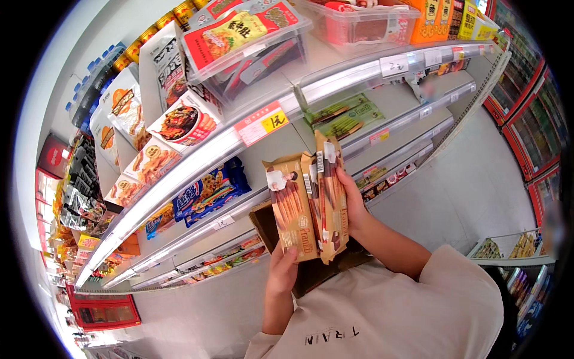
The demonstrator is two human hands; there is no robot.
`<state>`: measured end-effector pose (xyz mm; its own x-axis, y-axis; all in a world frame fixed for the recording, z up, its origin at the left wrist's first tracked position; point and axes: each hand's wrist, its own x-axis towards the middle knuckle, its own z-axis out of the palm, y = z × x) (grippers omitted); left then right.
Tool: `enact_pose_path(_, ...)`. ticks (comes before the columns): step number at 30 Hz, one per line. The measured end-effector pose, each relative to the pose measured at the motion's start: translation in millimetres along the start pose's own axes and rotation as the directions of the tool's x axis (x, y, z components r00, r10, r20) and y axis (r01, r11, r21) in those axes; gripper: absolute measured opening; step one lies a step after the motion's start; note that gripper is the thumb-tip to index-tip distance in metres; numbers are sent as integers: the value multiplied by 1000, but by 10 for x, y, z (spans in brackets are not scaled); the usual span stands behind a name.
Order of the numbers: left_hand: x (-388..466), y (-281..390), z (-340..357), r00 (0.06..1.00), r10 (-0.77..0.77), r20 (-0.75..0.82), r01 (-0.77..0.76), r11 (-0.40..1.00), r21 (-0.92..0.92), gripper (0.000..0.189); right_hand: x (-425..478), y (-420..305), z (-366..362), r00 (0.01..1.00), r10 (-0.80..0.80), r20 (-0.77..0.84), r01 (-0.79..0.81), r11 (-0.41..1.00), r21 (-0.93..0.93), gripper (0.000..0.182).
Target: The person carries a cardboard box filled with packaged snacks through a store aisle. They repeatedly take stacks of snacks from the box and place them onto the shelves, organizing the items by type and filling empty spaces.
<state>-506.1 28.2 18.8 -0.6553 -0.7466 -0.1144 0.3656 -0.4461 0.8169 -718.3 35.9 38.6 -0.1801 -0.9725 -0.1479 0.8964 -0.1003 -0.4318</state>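
Several golden-brown Franzzi biscuit packs are held side by side over an open cardboard box [314, 276] in front of my body. My left hand [283, 268] grips the lower end of the left pack [290, 206], its thumb on the front. On the other side, my right hand [353, 199] clasps the outer edge of the right pack [332, 202], which is turned partly sideways. Another pack edge [309, 177] shows between these two. Green Franzzi packs [347, 116] lie on the shelf just beyond. The packs cover much of the box's inside.
Price tags line the curved front edge of the upper shelf [197, 166]. Blue cookie bags [210, 193] lie on the tier below, left of my hands. Clear plastic bins [251, 49] and boxed snacks [186, 121] stand on top. Red-framed glass-door coolers [520, 116] are at right.
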Motion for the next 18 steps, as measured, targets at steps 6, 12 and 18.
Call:
enact_pose_path(6,49,-49,31,999,-15,-45,21,990,137,52,-25,41,42,998,-5,-58,3,1000,-30,43)
enact_pose_path(12,38,-186,-102,992,125,23,-126,936,327,61,-109,53,92,968,-225,108,250,888,-385,37)
enact_pose_path(18,86,-9,198,974,187,-131,-160,969,190,64,-221,63,85,927,-333,170,370,752,-546,42)
